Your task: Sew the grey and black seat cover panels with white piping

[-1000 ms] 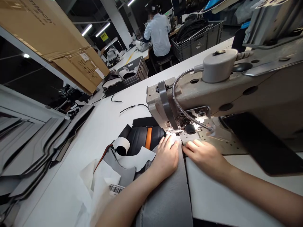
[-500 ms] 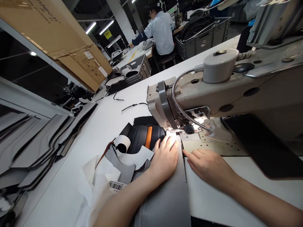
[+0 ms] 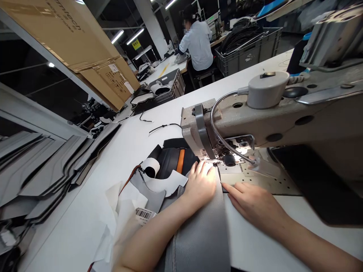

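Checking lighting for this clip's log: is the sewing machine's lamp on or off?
On: bright light glows under the sewing machine, just beyond the left hand.

Left hand (image 3: 200, 184) palm down on grey fabric (image 3: 208, 234), near sewing machine (image 3: 238, 117); right hand (image 3: 249, 198) at fabric's right edge. Barcode label (image 3: 144, 214) left of fabric.

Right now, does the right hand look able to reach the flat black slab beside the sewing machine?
Probably yes: the right hand is near the flat black slab, with nothing visible standing between them.
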A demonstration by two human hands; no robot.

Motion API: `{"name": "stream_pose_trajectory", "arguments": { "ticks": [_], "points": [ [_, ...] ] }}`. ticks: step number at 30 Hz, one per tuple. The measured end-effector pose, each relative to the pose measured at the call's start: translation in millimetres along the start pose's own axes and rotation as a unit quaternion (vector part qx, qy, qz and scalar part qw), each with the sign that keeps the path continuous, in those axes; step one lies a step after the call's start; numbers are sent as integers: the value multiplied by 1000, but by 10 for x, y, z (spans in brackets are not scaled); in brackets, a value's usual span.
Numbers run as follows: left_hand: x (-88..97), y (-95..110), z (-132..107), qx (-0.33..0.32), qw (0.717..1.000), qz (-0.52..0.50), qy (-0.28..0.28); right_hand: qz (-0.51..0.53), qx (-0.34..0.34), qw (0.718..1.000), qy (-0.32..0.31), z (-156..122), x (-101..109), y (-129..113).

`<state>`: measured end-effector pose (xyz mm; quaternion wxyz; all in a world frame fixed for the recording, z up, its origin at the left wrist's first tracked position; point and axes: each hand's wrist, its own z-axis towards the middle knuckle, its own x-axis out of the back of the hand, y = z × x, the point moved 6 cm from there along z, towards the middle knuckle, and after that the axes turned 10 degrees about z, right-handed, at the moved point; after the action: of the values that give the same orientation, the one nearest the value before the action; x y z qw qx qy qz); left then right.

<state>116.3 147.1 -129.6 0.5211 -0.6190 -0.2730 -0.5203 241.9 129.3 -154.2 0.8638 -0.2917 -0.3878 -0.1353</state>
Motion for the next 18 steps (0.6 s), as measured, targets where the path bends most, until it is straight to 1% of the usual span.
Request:
{"name": "stream_pose_trajectory", "arguments": {
  "ticks": [7, 13, 18],
  "points": [
    [-21, -52, -42, 12, 1000, 2, 15, 1, -17, 1000, -16, -15, -37, 29],
    [8, -9, -46, 11, 999, -3, 30, 3, -17, 1000, -16, -39, -40, 25],
    [10, 5, -16, 26, 999, -15, 11, 17, -13, 999, -27, -60, -87, 69]
  ]
}}
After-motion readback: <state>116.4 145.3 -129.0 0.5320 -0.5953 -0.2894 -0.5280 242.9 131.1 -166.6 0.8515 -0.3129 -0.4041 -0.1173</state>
